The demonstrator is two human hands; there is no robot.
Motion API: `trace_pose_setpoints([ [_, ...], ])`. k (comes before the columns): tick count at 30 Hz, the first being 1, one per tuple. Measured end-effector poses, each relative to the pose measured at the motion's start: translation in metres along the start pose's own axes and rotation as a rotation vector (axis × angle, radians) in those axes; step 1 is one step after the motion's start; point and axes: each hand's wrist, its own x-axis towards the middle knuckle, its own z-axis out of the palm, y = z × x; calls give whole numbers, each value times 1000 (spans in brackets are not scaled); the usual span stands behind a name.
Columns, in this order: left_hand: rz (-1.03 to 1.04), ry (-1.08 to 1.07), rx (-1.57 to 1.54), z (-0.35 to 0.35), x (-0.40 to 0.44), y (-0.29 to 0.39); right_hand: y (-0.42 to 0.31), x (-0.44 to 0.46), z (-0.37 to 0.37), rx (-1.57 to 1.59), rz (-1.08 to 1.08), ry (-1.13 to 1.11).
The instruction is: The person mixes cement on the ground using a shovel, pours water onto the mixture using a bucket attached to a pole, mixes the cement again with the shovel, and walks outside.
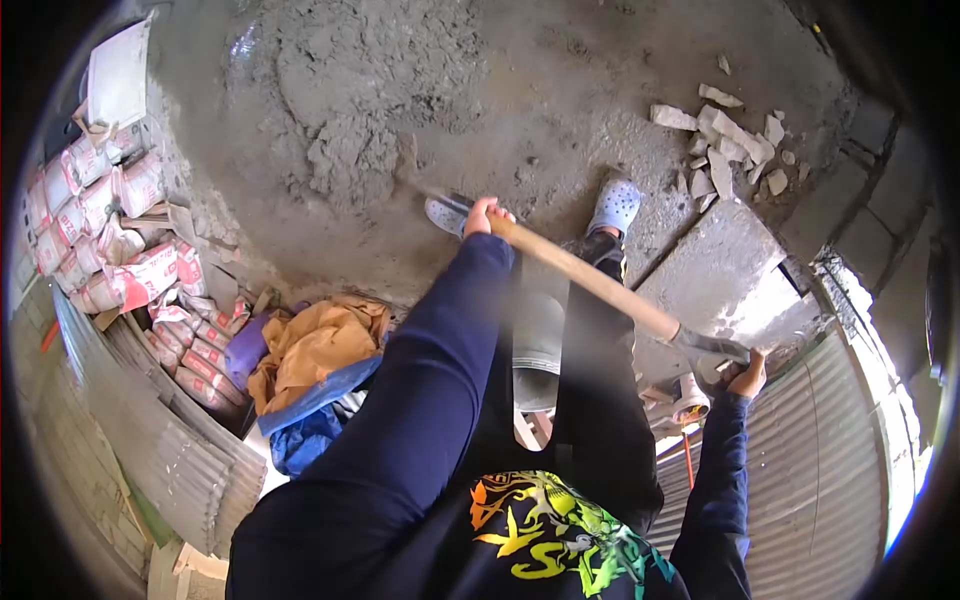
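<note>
A shovel (590,278) with a wooden shaft slants across in front of my legs. My left hand (487,216) is closed round the lower shaft, close to where the metal begins. At the other end, my right hand (748,374) grips the shovel's handle. The blade, partly seen, points toward the upper left and meets the edge of a wet grey mortar heap (350,130) on the floor. My feet, in light blue clogs (616,205), stand on the wet ground on either side of the shovel's lower part.
Broken pale rubble (728,145) lies at the upper right beside a flat slab (715,265). Stacked red-and-white bags (100,205) line the left side. Brown cloth (325,345) and blue sheeting (305,440) lie nearer. A bucket (538,345) shows between my legs. Corrugated sheets (810,460) stand right.
</note>
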Motion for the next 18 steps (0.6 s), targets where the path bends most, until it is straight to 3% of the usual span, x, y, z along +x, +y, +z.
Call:
trace_pose_setpoints([
  [5, 98, 97, 64, -9, -57, 21, 20, 19, -20, 19, 115, -72],
  [7, 139, 169, 97, -2, -85, 36, 22, 29, -11, -223, 169, -39],
  [8, 164, 240, 122, 7, -101, 43, -1, 21, 4, -523, 131, -100],
  [9, 209, 143, 127, 14, -118, 53, 21, 50, 8, -509, 131, -112],
  [11, 224, 98, -3, 26, -120, 77, 87, 122, 2, -1168, -396, -272],
  [13, 309, -52, -16, 58, -118, 103, 55, 103, 54, -1470, -153, -870],
  [14, 348, -54, 89, 52, -85, 121, 39, 75, 64, -1467, -144, -875],
  [16, 407, 27, 250, 68, -61, 134, 3, 36, 96, -1562, 293, -965],
  [17, 409, 66, 257, 85, -80, 125, 26, 39, 76, -1440, -47, -911],
  [18, 395, -6, 204, 87, -95, 113, 60, 59, 53, -1361, -127, -878],
])
